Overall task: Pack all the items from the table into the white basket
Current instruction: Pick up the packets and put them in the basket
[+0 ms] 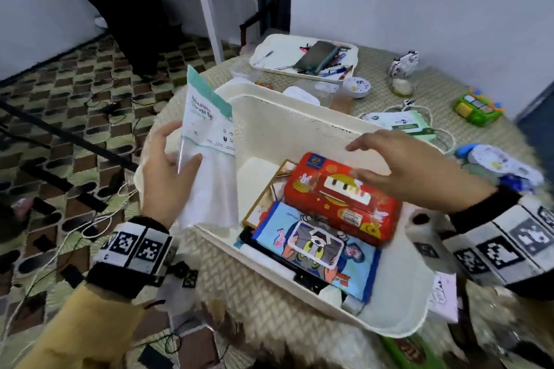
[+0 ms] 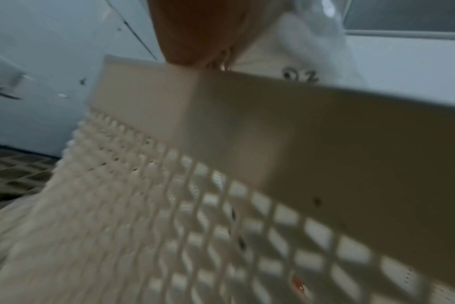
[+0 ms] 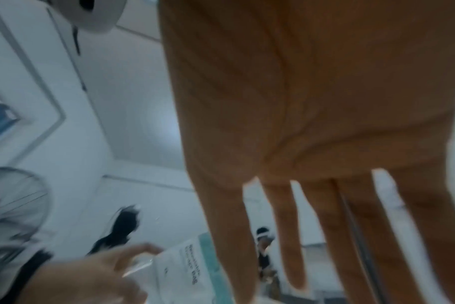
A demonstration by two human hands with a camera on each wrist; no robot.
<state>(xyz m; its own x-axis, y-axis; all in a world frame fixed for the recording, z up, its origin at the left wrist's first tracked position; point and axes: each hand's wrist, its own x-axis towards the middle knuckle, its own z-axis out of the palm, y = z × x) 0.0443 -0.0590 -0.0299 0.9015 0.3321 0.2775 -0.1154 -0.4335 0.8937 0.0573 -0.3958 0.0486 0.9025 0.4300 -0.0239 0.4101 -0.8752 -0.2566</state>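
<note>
White basket [image 1: 299,120], left hand [image 1: 168,171] gripping storage bag [image 1: 207,141], right hand [image 1: 410,168] outstretched

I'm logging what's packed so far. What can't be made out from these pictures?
- Basket floor, head view: hidden under the red box and cartoon pouch.
- Pouch print, all views: blurred.
- Left hand grip, left wrist view: cut off by the top edge.
- Right hand contact with the box: unclear.

Home room, used for recording: patterned floor [image 1: 75,105] strewn with cables [image 1: 60,237], woven table mat [image 1: 245,278], toys [image 1: 476,109], white table [image 1: 207,3].
</note>
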